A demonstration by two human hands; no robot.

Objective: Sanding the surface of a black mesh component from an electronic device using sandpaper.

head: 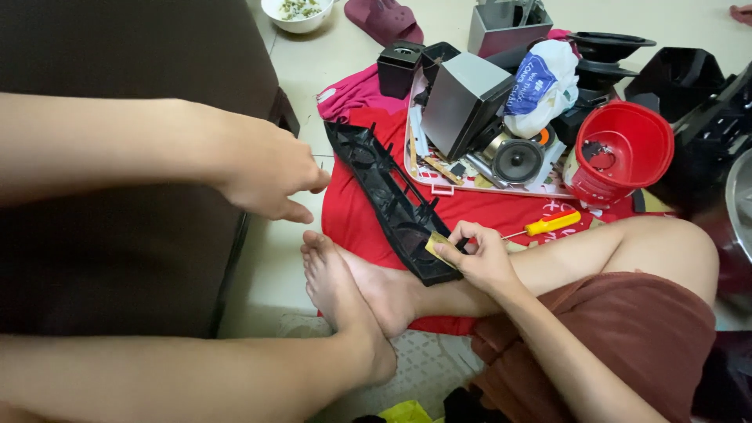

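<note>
The right hand [478, 254] is pinching a small yellowish piece [439, 244] against the long black plastic panel [388, 196] lying on the red cloth [352, 219] (dismantling looks well underway, parts heaped in the tray [439, 186]). The left hand [270, 168] is hovering loosely open, empty. The yellow screwdriver [548, 225] is lying unused, perhaps awaiting remaining screws.

Both arms are bare from the edge of the view down to the wrists, with no sleeves, watch, bracelet or rings showing on the left hand [266, 176] or the right hand [478, 258]. The legs are bare too, and so are the feet [352, 294], without socks or shoes. The one garment in sight is a pair of loose reddish-brown shorts [627, 337], their cloth gathered in soft folds.
</note>
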